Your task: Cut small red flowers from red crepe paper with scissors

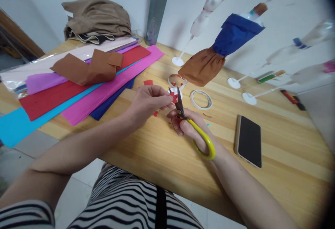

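Between the thumb and fingers of my left hand [149,103] is a small red paper piece [173,97]. My right hand [190,126] grips yellow-handled scissors [209,147]. Their dark blades are parted and lie right at the red piece; whether they touch it I cannot tell. Behind the hands stands a small mannequin dressed in a blue paper top [230,35] and a gathered brown paper skirt [204,66]; its base is partly hidden by my hands. A roll of tape [201,99] lies just beyond my right hand, and another tape ring [176,79] holds red scraps.
Coloured paper strips [104,94] and a folded brown piece [91,68] cover the left side. Behind them are a brown cloth [99,16] and a thermos [157,16]. A phone [249,141] lies at right. More white mannequins [209,7] stand along the wall.
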The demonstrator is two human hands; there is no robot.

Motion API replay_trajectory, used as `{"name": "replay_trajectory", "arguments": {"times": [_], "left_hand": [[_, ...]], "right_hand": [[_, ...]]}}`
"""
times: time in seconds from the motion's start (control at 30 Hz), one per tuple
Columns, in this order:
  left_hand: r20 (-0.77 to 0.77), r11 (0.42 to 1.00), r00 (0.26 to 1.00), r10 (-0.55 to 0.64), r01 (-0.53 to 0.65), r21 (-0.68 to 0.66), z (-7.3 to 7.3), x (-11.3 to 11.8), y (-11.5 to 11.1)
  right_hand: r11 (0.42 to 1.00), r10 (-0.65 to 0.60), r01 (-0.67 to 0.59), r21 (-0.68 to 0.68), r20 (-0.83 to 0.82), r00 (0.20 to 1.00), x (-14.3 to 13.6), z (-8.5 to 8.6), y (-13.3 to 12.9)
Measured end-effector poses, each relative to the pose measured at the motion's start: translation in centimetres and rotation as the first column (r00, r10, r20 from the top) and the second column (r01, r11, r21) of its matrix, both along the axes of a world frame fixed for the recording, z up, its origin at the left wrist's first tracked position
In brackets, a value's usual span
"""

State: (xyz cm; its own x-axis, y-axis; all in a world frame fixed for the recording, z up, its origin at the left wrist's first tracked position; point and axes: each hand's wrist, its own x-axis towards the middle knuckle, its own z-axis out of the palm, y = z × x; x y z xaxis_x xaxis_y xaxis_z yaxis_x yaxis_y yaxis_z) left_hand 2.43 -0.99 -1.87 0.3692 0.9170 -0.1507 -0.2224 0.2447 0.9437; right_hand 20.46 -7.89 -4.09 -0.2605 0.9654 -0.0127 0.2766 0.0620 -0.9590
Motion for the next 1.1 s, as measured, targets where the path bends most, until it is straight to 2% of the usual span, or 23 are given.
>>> {"name": "replay_trajectory", "arguments": {"times": [0.37, 0.7, 1.1], "left_hand": [[0.012, 0.999, 0.999, 0.041, -0.040, -0.029, 0.07, 0.37, -0.18], [0.018, 0.998, 1.000, -0.014, 0.015, -0.067, 0.20, 0.52, -0.80], [0.025, 0.996, 1.000, -0.005, 0.008, -0.093, 0.03, 0.61, -0.75]], "right_hand": [[0.996, -0.068, 0.059, -0.072, -0.136, 0.988, -0.50, -0.53, 0.02], [0.994, -0.053, 0.057, 0.098, -0.046, 0.998, -0.67, -0.63, 0.17], [0.992, -0.044, 0.047, 0.116, -0.030, 0.999, -0.85, -0.30, 0.21]]}}
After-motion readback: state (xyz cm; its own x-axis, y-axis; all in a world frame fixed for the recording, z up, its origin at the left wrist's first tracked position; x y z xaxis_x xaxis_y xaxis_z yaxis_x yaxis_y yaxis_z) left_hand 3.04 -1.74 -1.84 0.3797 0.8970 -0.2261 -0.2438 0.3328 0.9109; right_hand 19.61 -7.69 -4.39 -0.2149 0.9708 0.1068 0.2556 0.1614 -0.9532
